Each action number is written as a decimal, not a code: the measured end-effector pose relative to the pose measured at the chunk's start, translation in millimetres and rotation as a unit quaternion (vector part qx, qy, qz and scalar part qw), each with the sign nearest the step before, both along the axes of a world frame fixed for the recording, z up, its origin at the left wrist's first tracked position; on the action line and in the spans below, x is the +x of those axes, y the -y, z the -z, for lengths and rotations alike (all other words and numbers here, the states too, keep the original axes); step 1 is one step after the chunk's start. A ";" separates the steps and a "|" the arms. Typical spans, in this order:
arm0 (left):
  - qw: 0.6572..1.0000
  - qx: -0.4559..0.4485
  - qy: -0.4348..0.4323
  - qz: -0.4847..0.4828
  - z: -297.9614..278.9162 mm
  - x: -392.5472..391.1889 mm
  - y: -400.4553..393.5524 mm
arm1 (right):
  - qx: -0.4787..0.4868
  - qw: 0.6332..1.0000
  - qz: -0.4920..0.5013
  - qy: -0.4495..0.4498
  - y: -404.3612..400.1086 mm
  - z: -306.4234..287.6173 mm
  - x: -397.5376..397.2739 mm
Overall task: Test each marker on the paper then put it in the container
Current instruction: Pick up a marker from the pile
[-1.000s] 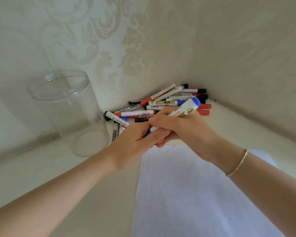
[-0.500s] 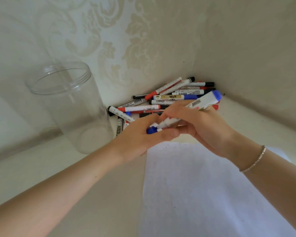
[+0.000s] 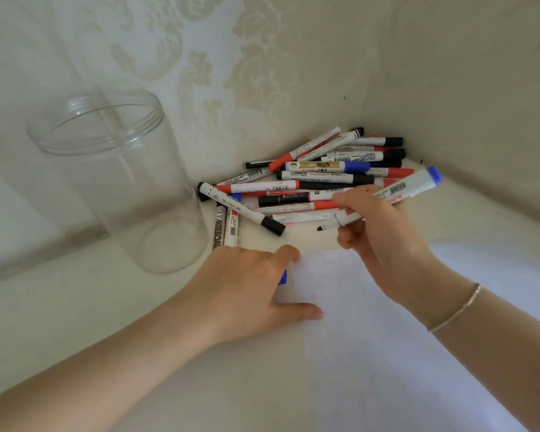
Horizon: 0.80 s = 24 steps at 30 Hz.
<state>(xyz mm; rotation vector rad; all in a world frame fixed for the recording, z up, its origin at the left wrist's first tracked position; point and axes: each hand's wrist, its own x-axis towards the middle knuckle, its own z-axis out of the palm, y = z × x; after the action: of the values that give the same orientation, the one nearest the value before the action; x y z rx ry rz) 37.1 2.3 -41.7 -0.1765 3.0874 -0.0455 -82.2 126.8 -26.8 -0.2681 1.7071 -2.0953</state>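
My right hand [image 3: 378,232] fingers grip the uncapped marker [image 3: 396,194] at frame centre-right; my left hand [image 3: 250,288] holds its blue cap [image 3: 282,277] against the paper [image 3: 387,338].

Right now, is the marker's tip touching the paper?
Apart. The head view shows the marker tip hanging over the bare table, short of the paper, held in the right hand.
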 end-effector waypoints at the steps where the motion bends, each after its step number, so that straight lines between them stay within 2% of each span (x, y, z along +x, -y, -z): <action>1: 1.000 0.005 -0.010 0.000 2.5 -1.2 -2.1 | 0.007 1.000 0.009 -0.001 2.5 4.3 1.3; 8: 0.993 0.015 -0.119 -0.009 19.5 0.6 -2.5 | 0.131 0.981 0.048 -0.134 3.8 28.3 4.0; 11: 0.986 0.047 -0.160 0.006 24.5 2.0 -1.4 | 0.162 0.975 0.034 -0.151 4.1 30.6 5.7; 18: 0.983 0.084 -0.162 0.007 24.4 4.4 -4.1 | 0.187 0.968 0.003 -0.170 4.6 29.7 8.0; 24: 0.983 0.095 -0.157 0.003 21.7 5.1 -3.9 | 0.207 0.957 0.030 -0.200 7.1 31.0 9.0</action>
<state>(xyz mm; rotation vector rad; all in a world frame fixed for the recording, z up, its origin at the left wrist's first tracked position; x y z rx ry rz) 42.2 6.2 -63.4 -0.1805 3.3787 0.3066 -73.2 119.7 -57.9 -0.5425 2.3649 -1.7426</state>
